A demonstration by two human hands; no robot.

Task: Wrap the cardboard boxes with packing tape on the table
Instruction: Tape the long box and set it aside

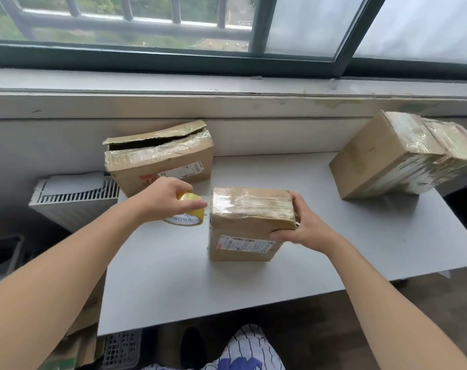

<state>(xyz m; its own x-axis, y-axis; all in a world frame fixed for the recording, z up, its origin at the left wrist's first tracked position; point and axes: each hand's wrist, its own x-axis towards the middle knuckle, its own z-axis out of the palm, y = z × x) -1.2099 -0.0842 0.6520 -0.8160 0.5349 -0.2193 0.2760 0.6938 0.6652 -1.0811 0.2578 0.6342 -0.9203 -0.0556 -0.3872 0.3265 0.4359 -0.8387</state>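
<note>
Fingers (pixel 192 202) of the left hand (pixel 164 200) are curled around the tape roll (pixel 185 212), holding it tight just beside the left side of the small box (pixel 249 222). Fingers of the right hand (pixel 306 227) are pressed on the right end of that box, thumb on the front and the others around the side, so it does not slide. The small box stands in the middle of the gray worktop (pixel 334 249), and shiny tape already goes across its top. A short clear strip of tape runs from the roll to the box edge. I think the step now is pulling tape around this box. The next move likely needs the roll pulled on around the box while the right hand holds or turns it, keeping the tape flat. I count three boxes: the small one, an open box (pixel 160 158) at the back left with its flap up, and a taped box (pixel 398 156) tipped at the back right. I count one tape roll and two hands.
</note>
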